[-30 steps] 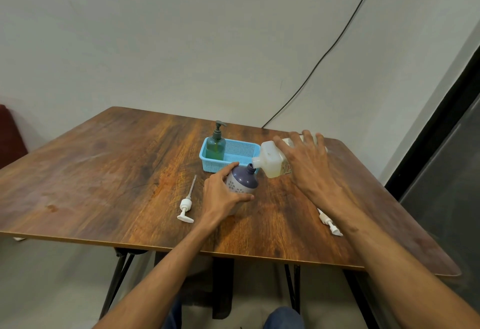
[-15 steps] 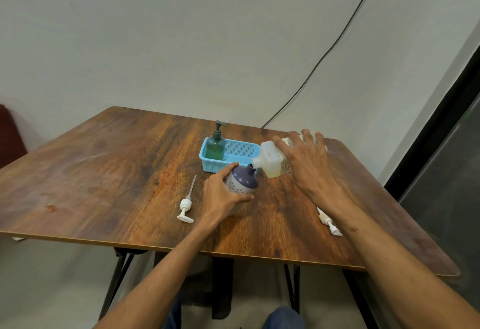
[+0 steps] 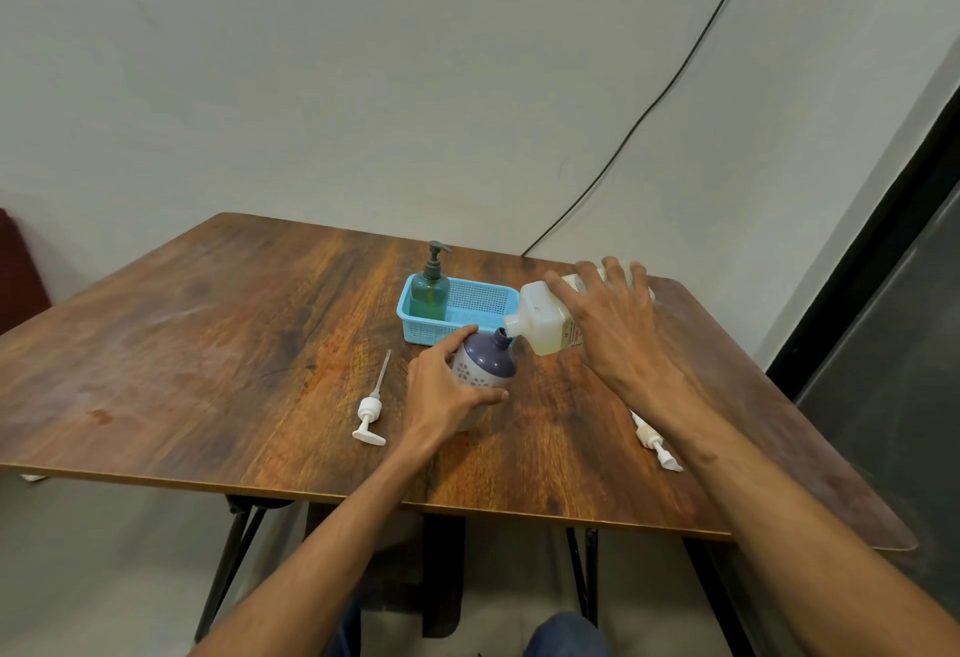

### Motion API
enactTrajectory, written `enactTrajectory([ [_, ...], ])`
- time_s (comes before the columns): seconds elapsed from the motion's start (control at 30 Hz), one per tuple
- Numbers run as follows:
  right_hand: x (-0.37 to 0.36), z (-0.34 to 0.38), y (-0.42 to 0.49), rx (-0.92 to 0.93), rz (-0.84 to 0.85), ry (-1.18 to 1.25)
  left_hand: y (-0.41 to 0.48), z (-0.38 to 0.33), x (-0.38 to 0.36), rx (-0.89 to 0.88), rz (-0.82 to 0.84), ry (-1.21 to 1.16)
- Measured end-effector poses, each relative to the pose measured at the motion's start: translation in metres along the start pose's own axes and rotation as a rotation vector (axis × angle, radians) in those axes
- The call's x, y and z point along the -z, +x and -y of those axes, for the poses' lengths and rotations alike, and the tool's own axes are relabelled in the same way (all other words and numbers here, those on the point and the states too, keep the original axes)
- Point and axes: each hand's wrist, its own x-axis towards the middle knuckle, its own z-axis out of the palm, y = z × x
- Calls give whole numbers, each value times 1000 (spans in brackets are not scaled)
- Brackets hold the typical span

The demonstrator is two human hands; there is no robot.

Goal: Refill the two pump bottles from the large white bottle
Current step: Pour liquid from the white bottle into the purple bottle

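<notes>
— Can you read the label on the large white bottle (image 3: pixel 545 321)?
— No. There's reddish print near the palm, but it's too small and half covered. The purple pump bottle (image 3: pixel 485 363) has only white flower marks.
— How is the white one held?
— The right hand (image 3: pixel 618 324) lies over it, fingers spread and curled round its body. It's tipped on its side above the table (image 3: pixel 208 344), spout at the purple bottle's open neck. I can't tell whether they touch.
— And the left hand (image 3: pixel 441 391)?
— It's wrapped round the purple bottle, thumb on the near side. That bottle stands just before the blue basket (image 3: pixel 415 331).
— Anything else?
— A green pump bottle (image 3: pixel 430 287) stands upright in the basket. One loose pump (image 3: pixel 370 412) lies left of the hand, and another pump (image 3: pixel 655 443) lies by the right forearm.
</notes>
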Motion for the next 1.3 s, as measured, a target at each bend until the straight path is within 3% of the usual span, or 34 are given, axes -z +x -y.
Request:
enactTrajectory([
  [1.3,1,1,1,11,2,-31,-4,-4,0,-13,-14,-12],
])
